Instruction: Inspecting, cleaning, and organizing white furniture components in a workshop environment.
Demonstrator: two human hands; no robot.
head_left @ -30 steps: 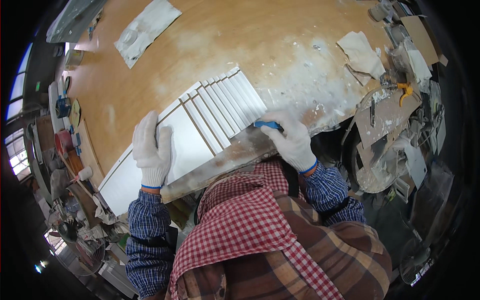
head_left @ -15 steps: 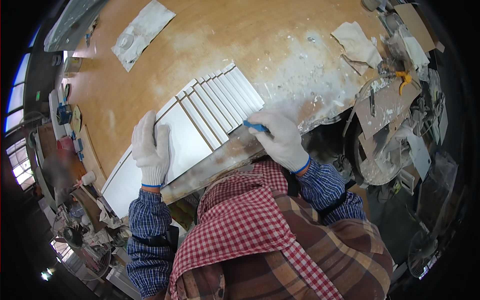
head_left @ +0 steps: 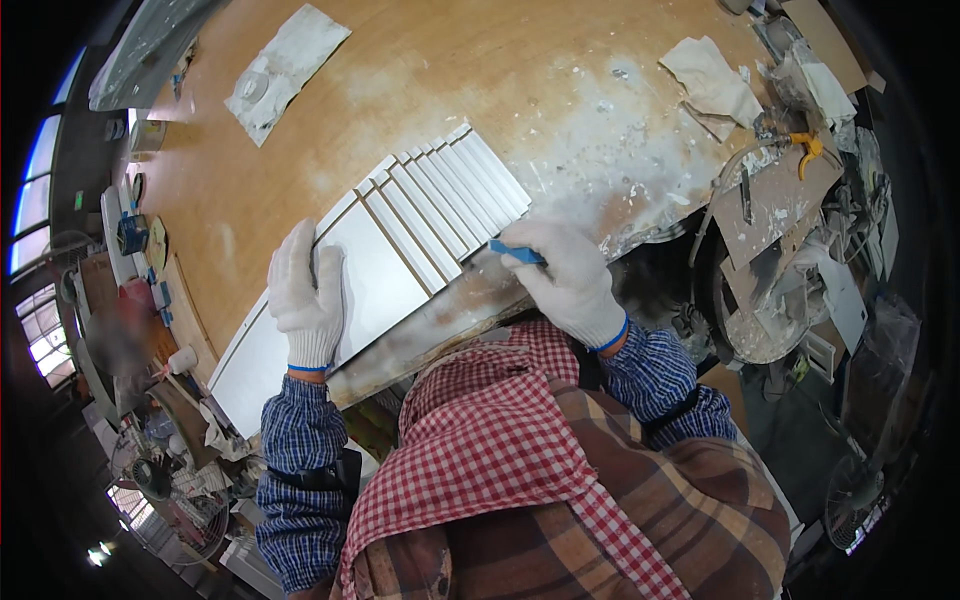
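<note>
Several white boards with brown edges lie overlapped in a fanned stack on the worktable, slanting from lower left to upper right. My left hand, in a white knitted glove, rests flat on the wide top board, its thumb apart from the fingers. Beside the stack's near right edge, my gloved right hand is closed round a small flat blue piece. One end of it sticks out toward the boards; the rest is hidden in the glove, so its exact kind cannot be made out.
The wooden worktable has white smears and flecks. A stained sheet with a clear round lid lies far left, a crumpled cloth far right. At the right, a hose with a yellow-handled tool lies by cardboard scraps. Cans and tools crowd the left edge.
The whole view has shifted slightly. Both hands keep nearly the same places against the boards, and the blue piece stays in my right hand.
</note>
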